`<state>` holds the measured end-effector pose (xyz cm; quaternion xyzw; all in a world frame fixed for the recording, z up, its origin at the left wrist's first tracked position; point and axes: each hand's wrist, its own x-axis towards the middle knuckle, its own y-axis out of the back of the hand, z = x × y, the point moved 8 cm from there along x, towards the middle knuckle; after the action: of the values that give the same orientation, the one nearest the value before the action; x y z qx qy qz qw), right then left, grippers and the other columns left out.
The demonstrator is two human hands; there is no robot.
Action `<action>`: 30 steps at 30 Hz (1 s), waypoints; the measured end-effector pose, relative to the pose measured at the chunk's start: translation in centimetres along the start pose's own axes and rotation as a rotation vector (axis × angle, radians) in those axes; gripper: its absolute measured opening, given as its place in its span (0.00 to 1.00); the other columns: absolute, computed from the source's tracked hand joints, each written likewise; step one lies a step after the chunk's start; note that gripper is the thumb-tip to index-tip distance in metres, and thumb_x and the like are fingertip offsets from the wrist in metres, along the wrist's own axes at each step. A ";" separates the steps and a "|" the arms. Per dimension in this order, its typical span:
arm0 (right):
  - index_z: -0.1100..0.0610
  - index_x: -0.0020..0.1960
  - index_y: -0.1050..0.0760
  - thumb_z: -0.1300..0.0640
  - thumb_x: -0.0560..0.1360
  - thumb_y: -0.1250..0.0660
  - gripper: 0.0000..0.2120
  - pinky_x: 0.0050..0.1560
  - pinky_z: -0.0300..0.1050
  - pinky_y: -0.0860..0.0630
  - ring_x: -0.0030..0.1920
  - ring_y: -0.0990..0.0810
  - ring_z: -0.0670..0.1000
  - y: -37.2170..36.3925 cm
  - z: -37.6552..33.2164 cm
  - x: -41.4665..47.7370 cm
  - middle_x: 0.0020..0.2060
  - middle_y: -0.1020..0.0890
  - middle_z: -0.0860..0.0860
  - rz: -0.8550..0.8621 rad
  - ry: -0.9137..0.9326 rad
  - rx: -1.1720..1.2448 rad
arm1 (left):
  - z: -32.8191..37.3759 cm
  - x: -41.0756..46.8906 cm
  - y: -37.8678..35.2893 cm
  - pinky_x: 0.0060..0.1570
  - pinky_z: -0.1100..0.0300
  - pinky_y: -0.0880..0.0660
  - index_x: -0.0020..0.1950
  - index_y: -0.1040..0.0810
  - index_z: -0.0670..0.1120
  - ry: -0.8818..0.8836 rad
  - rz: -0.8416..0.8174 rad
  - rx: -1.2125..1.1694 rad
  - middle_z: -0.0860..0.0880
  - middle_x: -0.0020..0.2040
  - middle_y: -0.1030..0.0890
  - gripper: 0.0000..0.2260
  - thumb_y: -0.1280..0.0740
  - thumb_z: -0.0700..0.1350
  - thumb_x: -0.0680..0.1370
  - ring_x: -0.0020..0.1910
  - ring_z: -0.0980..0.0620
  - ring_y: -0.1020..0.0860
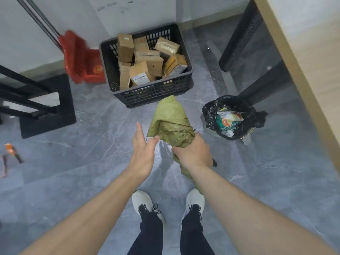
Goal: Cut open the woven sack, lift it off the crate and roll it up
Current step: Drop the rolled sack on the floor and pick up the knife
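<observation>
- I see the green woven sack [171, 124] bunched into a loose roll, held in the air above the grey floor [92, 172], just in front of the black crate [147, 92].
- My right hand [195, 153] is clamped around the lower end of the roll, fingers wrapped over the fabric.
- My left hand [142, 153] is spread open with fingers apart; its thumb tip sits right at the sack's edge, though I cannot tell whether it touches.
- The crate stands uncovered on the floor, full of cardboard boxes [145, 61].
- A bin lined with a black bag [233, 116] stands to the right of the sack.
- A red dustpan [82, 59] leans left of the crate.
- An orange-handled tool [12, 151] lies on the floor far left.
</observation>
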<state>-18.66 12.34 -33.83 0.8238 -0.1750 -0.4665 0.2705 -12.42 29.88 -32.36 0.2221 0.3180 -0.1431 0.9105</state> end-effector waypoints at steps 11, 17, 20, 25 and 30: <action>0.51 0.58 0.29 0.37 0.62 0.21 0.33 0.49 0.51 0.20 0.51 0.18 0.57 -15.3 9.9 16.0 0.50 0.18 0.51 0.029 -0.009 0.020 | -16.3 16.3 -8.6 0.80 0.48 0.47 0.85 0.54 0.59 0.050 0.024 -0.183 0.56 0.84 0.49 0.42 0.41 0.58 0.73 0.82 0.54 0.45; 0.50 0.58 0.29 0.28 0.58 0.23 0.39 0.45 0.51 0.20 0.51 0.17 0.55 -21.4 13.7 25.0 0.51 0.18 0.48 0.041 0.023 0.015 | -23.1 25.0 -12.2 0.77 0.54 0.47 0.85 0.53 0.57 -0.015 0.034 -0.250 0.55 0.85 0.49 0.36 0.40 0.55 0.80 0.82 0.54 0.46; 0.51 0.57 0.30 0.29 0.57 0.22 0.39 0.47 0.51 0.19 0.50 0.17 0.55 -23.6 14.6 29.3 0.50 0.17 0.49 0.037 0.048 0.019 | -25.1 28.5 -13.7 0.77 0.54 0.45 0.85 0.53 0.57 -0.053 0.035 -0.264 0.56 0.84 0.49 0.40 0.41 0.58 0.75 0.80 0.58 0.44; 0.51 0.54 0.31 0.30 0.59 0.24 0.35 0.46 0.49 0.22 0.48 0.18 0.56 -25.4 15.1 34.9 0.47 0.18 0.49 0.082 0.090 -0.046 | -27.7 33.3 -16.2 0.53 0.82 0.36 0.86 0.54 0.53 -0.105 -0.003 -0.297 0.57 0.82 0.48 0.32 0.42 0.53 0.86 0.75 0.61 0.42; 0.53 0.60 0.31 0.35 0.65 0.25 0.33 0.47 0.50 0.27 0.56 0.21 0.58 -26.1 15.5 38.7 0.56 0.25 0.52 0.168 0.101 -0.055 | -28.1 36.2 -17.9 0.68 0.69 0.33 0.86 0.53 0.55 -0.173 -0.026 -0.307 0.59 0.79 0.47 0.29 0.44 0.52 0.87 0.71 0.65 0.40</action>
<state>-11.63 7.71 -82.24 0.8208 -0.2169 -0.4048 0.3398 -6.68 24.11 -80.82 0.0629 0.2593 -0.1231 0.9558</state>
